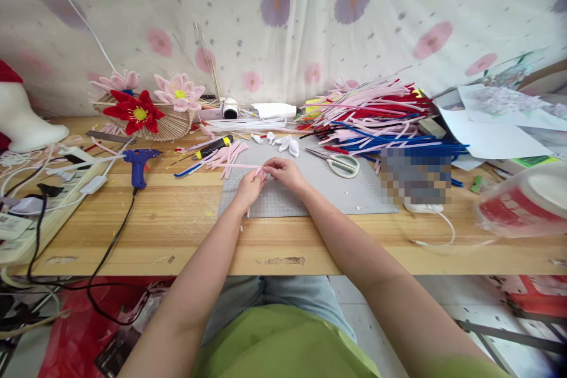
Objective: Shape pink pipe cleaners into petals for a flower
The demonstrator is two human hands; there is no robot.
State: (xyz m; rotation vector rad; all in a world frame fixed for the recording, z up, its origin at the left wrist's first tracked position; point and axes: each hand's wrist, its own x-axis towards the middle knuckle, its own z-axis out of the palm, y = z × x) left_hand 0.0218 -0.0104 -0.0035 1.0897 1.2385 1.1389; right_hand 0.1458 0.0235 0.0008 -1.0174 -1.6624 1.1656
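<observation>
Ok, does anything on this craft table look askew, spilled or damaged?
Mostly ordinary clutter. The pile of pipe cleaners sprawls loosely across the table, whose front edge has a chipped patch. Both the left hand and right hand pinch a pink pipe cleaner.

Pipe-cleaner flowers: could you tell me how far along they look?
Done: a red flower and pink flower sit by the fan. In hand: left hand and right hand pinch a pink pipe cleaner over the mat. Left: a large unused pile.
</observation>
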